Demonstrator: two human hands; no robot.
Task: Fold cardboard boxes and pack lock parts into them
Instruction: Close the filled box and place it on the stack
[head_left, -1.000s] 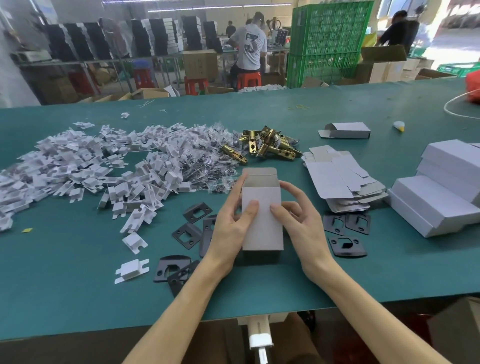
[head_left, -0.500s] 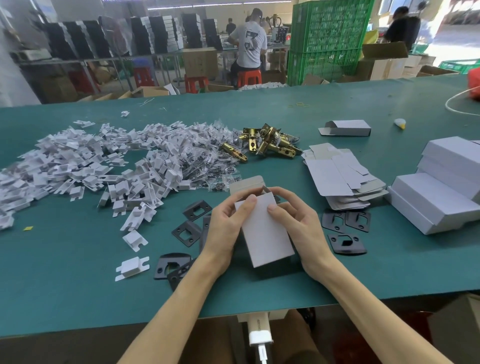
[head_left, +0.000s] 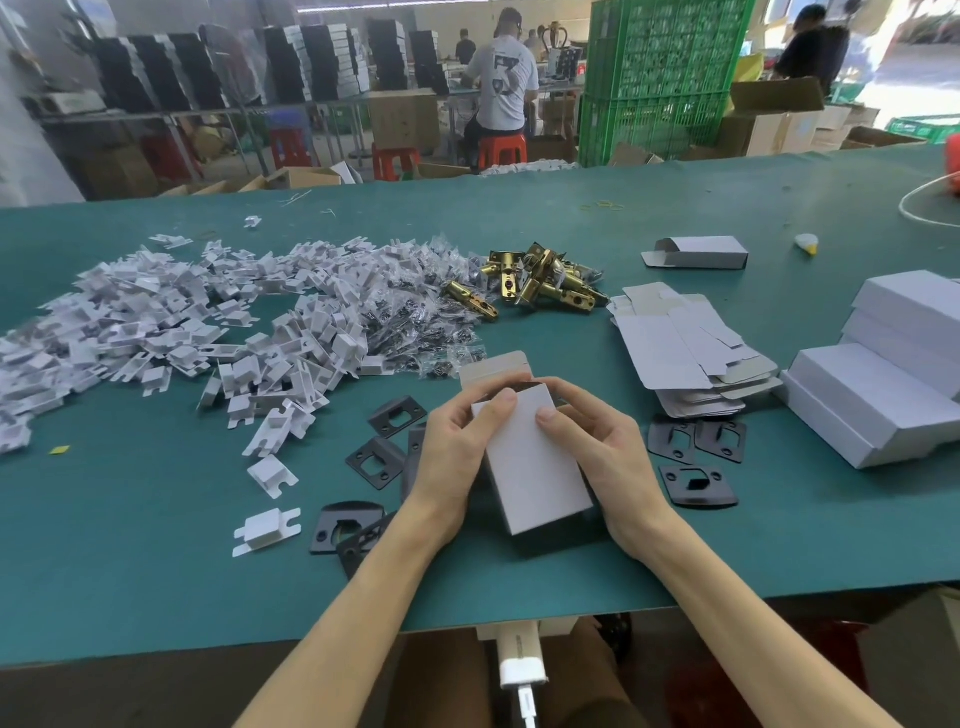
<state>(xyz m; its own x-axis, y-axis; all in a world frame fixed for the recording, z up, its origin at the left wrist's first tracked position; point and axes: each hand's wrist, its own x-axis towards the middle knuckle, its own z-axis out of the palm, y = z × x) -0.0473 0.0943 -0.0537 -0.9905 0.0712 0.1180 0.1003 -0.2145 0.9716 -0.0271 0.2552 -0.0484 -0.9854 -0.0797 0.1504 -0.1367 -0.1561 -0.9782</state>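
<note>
- We see the box (head_left: 530, 467), a smooth white cardboard oblong with its dull grey-brown flap (head_left: 493, 366) open, held tilted over the near middle of the matte green table (head_left: 130, 545).
- The left hand (head_left: 452, 457) and right hand (head_left: 608, 457) grip its long sides, with the 2 thumbs pressed on its top face.
- Flat black metal plates (head_left: 376, 460) lie on both sides.
- Beyond lie flat blanks (head_left: 675, 353), shiny brass latches (head_left: 540, 283) and a heap of white folded inserts (head_left: 156, 322).
</note>
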